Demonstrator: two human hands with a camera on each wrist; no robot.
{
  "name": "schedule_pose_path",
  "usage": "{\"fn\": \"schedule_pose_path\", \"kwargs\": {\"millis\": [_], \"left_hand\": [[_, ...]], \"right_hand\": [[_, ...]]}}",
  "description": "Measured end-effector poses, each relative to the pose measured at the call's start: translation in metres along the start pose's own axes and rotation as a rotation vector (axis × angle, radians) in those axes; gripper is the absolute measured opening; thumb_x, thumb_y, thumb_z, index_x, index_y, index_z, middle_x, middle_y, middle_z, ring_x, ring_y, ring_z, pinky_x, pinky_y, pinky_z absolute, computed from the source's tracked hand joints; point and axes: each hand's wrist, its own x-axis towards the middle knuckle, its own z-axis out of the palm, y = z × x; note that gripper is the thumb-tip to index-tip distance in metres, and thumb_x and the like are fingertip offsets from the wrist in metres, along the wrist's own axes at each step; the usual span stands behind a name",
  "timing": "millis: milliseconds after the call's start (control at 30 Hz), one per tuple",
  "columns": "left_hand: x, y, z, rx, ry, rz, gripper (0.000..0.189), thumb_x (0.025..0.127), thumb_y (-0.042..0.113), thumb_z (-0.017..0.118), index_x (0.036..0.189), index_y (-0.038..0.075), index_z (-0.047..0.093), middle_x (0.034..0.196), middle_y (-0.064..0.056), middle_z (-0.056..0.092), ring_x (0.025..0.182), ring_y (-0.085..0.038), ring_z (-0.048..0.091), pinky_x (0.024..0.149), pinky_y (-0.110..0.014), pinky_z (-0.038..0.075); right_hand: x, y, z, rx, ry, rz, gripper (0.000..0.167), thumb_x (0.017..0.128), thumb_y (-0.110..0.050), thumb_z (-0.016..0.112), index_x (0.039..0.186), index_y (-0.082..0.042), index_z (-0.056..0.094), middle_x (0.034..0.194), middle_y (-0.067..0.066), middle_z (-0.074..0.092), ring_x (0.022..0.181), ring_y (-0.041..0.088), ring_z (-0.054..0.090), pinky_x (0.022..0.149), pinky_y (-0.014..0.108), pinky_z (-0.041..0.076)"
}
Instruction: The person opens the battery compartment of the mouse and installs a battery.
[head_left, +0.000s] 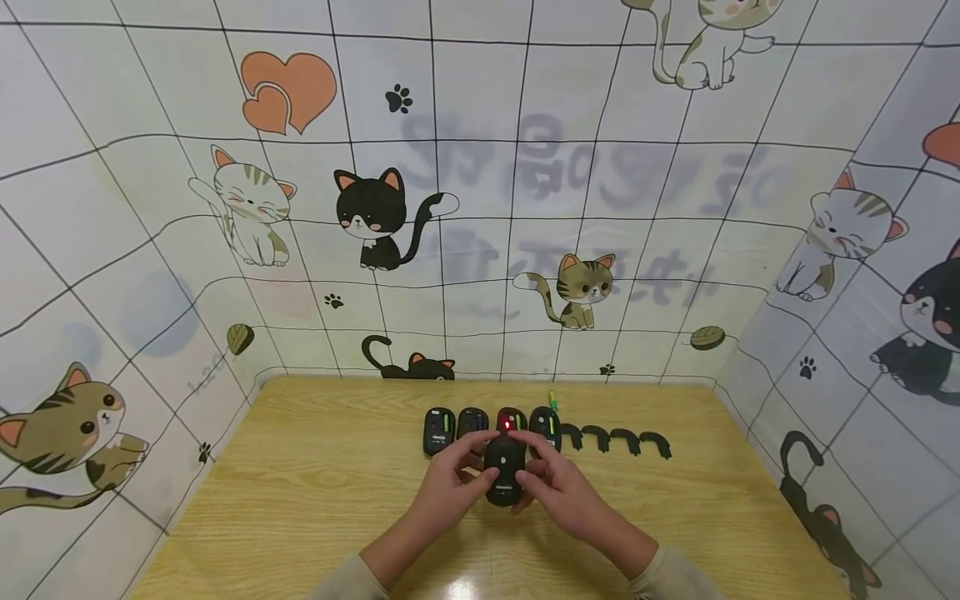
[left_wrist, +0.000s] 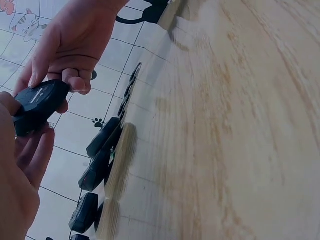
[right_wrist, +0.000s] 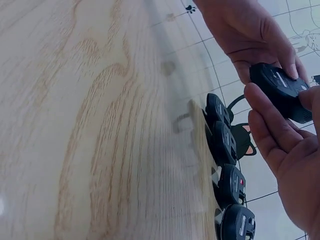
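A black computer mouse [head_left: 506, 487] is held up over the table between both hands, its underside with a pale label turned toward me. My left hand [head_left: 452, 483] grips its left side, thumb on the underside. From the right, my right hand [head_left: 562, 490] grips it likewise, with its thumb on the same face. The wrist views show the mouse [left_wrist: 42, 102] raised clear of the tabletop, its lower side partly hidden by fingers. Just behind the hands stands a row of several black mice [head_left: 438, 432], undersides visible; one mouse [head_left: 512, 417] shows a red light.
Several curved black covers [head_left: 625, 439] lie in a line right of the row. A green-yellow battery [head_left: 553, 401] sits behind the rightmost mouse. The wooden table [head_left: 315, 500] is bounded by a cat-printed cloth [head_left: 480, 183] at the back and sides.
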Motion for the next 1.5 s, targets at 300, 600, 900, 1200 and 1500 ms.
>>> {"fn": "schedule_pose_path", "kwargs": {"millis": [300,600,900,1200,1500], "left_hand": [[0.001,-0.007,0.002,-0.112,-0.046,-0.095,0.051,0.102,0.011,0.08,0.148,0.026,0.065,0.125,-0.012,0.067,0.104,-0.024,0.074,0.075,-0.032,0.067],[0.0,-0.004,0.002,-0.171,-0.079,-0.114,0.056,0.1,0.008,0.081,0.151,0.024,0.062,0.131,-0.016,0.067,0.107,-0.026,0.074,0.078,-0.034,0.068],[-0.001,-0.005,0.003,-0.17,-0.099,-0.149,0.055,0.098,0.008,0.083,0.149,0.021,0.064,0.131,-0.014,0.067,0.103,-0.026,0.073,0.074,-0.036,0.068],[-0.001,-0.009,0.006,-0.19,-0.137,-0.15,0.056,0.097,0.004,0.083,0.147,0.02,0.064,0.129,-0.013,0.066,0.102,-0.026,0.074,0.073,-0.037,0.069],[0.0,-0.011,0.005,-0.182,-0.139,-0.138,0.057,0.095,0.002,0.085,0.145,0.018,0.064,0.126,-0.012,0.065,0.099,-0.023,0.074,0.073,-0.034,0.068]], "right_hand": [[0.001,0.0,-0.002,0.089,-0.007,0.079,0.057,0.116,-0.01,0.058,0.168,-0.014,0.035,0.111,0.02,0.08,0.081,0.045,0.079,0.087,0.041,0.067],[0.001,0.001,-0.002,0.108,0.009,0.102,0.055,0.116,-0.01,0.059,0.167,-0.013,0.038,0.122,0.024,0.075,0.082,0.048,0.078,0.084,0.051,0.068],[0.002,0.003,0.0,-0.006,0.057,0.069,0.053,0.11,-0.01,0.069,0.158,-0.017,0.048,0.133,0.022,0.062,0.102,0.028,0.078,0.085,0.039,0.067],[0.003,0.004,0.0,-0.075,0.1,0.06,0.044,0.105,-0.011,0.077,0.146,-0.014,0.06,0.131,0.018,0.069,0.096,0.026,0.075,0.082,0.032,0.065],[0.003,0.004,-0.002,-0.049,0.108,0.098,0.043,0.106,-0.013,0.077,0.146,-0.013,0.062,0.128,0.021,0.068,0.098,0.027,0.079,0.085,0.036,0.067]]}}
